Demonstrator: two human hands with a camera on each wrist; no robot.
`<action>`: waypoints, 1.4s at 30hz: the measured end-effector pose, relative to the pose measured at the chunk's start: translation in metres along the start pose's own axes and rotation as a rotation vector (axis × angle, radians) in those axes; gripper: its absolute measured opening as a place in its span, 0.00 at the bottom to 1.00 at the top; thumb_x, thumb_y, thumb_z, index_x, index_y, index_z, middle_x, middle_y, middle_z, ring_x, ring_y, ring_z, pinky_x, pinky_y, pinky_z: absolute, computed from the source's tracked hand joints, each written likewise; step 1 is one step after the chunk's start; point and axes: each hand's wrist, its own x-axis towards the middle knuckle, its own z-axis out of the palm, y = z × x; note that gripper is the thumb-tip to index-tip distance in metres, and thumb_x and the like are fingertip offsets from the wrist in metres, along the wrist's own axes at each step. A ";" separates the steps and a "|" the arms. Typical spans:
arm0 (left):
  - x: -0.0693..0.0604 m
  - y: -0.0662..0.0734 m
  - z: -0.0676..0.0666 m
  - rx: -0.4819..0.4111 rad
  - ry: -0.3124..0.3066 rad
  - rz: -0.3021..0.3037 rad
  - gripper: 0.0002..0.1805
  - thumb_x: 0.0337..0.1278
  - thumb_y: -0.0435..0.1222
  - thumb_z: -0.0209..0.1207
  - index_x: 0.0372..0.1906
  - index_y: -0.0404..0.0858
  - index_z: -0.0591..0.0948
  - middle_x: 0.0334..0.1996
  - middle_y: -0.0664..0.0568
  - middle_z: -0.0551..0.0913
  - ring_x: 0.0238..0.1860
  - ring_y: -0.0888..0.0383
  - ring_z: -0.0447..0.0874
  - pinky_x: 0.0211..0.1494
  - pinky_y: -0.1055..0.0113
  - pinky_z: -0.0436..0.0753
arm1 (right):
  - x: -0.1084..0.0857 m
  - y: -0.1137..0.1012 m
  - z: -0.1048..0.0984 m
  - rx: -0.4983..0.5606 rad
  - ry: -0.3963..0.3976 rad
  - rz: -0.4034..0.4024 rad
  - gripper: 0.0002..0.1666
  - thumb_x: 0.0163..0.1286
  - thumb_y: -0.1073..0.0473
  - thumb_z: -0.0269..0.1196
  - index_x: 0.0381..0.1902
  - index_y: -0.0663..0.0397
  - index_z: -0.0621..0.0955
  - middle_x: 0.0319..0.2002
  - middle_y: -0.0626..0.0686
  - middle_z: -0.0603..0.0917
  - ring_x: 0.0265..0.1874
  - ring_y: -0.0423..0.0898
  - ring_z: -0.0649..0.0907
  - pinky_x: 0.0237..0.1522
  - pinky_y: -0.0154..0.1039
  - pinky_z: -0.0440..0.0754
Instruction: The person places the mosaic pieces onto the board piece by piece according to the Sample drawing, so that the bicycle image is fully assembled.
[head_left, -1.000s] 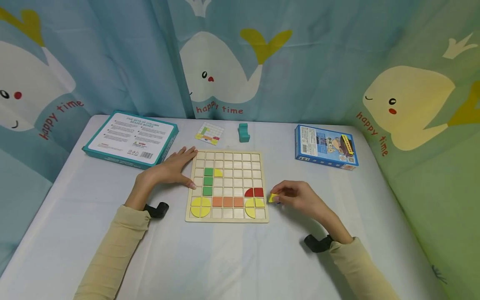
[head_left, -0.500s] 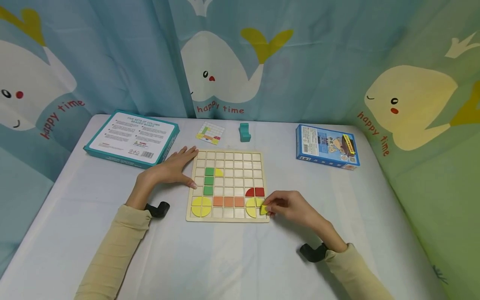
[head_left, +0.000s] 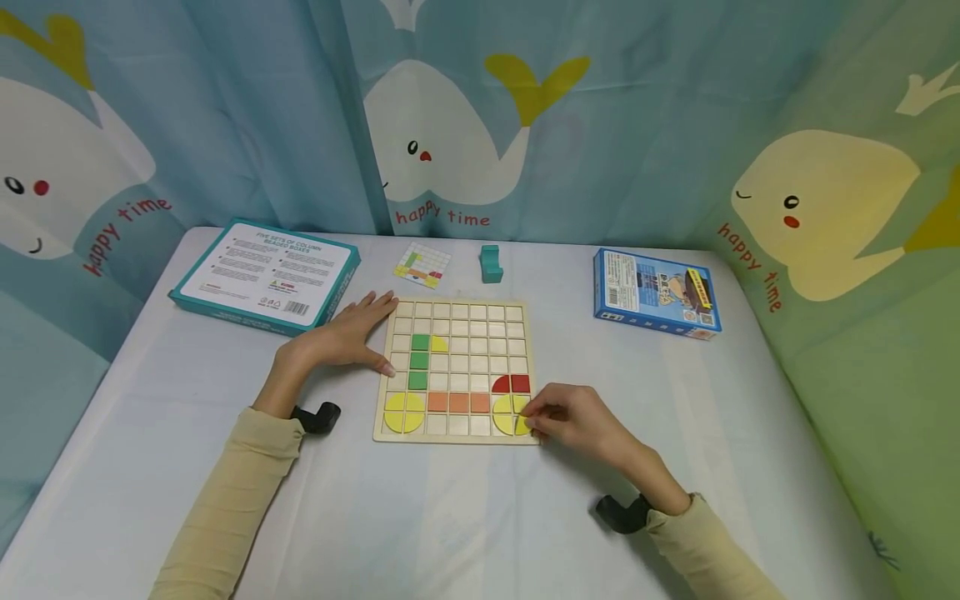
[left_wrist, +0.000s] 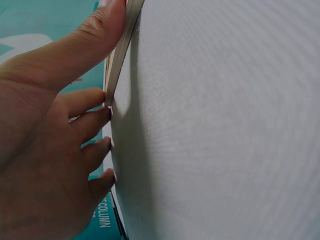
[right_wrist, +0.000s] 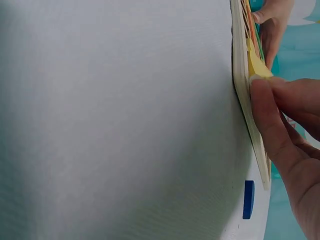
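A wooden grid board (head_left: 478, 327) lies in the middle of the table. My left hand (head_left: 341, 340) rests at its left edge, thumb on the rim and fingers spread. At the lower right corner, my right hand (head_left: 585, 423) pinches a yellow quarter-circle tile (head_left: 522, 426) between thumb and fingertips; the right wrist view shows that yellow tile (right_wrist: 258, 66) tilted over the board's rim. Other yellow tiles (head_left: 403, 412), green tiles (head_left: 419, 361), orange tiles (head_left: 458, 402) and red tiles (head_left: 519, 383) sit in the cells. My right hand partly covers the corner.
Behind the board are a printed pattern card (head_left: 422, 265) and a teal block (head_left: 491, 264). A teal-edged box (head_left: 270, 275) lies at the back left, a blue box (head_left: 657, 292) at the back right. A blue piece (right_wrist: 248, 200) lies on the table beside the board.
My right hand has moved left and slightly down from beside the board to its lower right corner cell, carrying the yellow tile. My left hand stays at the left edge.
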 end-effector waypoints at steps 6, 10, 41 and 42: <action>0.001 0.000 0.000 -0.002 -0.001 -0.001 0.66 0.48 0.49 0.77 0.83 0.35 0.48 0.84 0.42 0.43 0.84 0.40 0.31 0.85 0.43 0.36 | 0.001 -0.001 0.001 -0.016 0.023 -0.026 0.08 0.65 0.71 0.70 0.41 0.58 0.89 0.36 0.50 0.89 0.30 0.36 0.84 0.36 0.31 0.88; 0.001 0.001 0.000 -0.003 -0.002 -0.002 0.66 0.49 0.49 0.77 0.83 0.35 0.48 0.84 0.42 0.43 0.84 0.40 0.31 0.85 0.43 0.36 | 0.000 -0.001 0.001 0.033 0.024 -0.022 0.08 0.65 0.73 0.69 0.40 0.60 0.87 0.36 0.53 0.89 0.29 0.40 0.87 0.36 0.32 0.88; 0.001 -0.002 0.000 -0.005 0.003 0.012 0.65 0.49 0.49 0.77 0.83 0.35 0.49 0.84 0.42 0.43 0.84 0.40 0.31 0.85 0.41 0.36 | -0.013 0.018 -0.019 -0.145 0.163 0.043 0.13 0.62 0.71 0.72 0.45 0.57 0.87 0.39 0.51 0.88 0.30 0.39 0.79 0.31 0.31 0.81; 0.001 -0.003 0.000 -0.006 0.003 0.013 0.65 0.49 0.49 0.77 0.83 0.35 0.49 0.84 0.42 0.43 0.84 0.40 0.31 0.85 0.41 0.36 | -0.013 0.020 -0.021 -0.157 0.164 0.054 0.13 0.62 0.71 0.72 0.45 0.56 0.87 0.39 0.51 0.88 0.30 0.39 0.79 0.31 0.31 0.81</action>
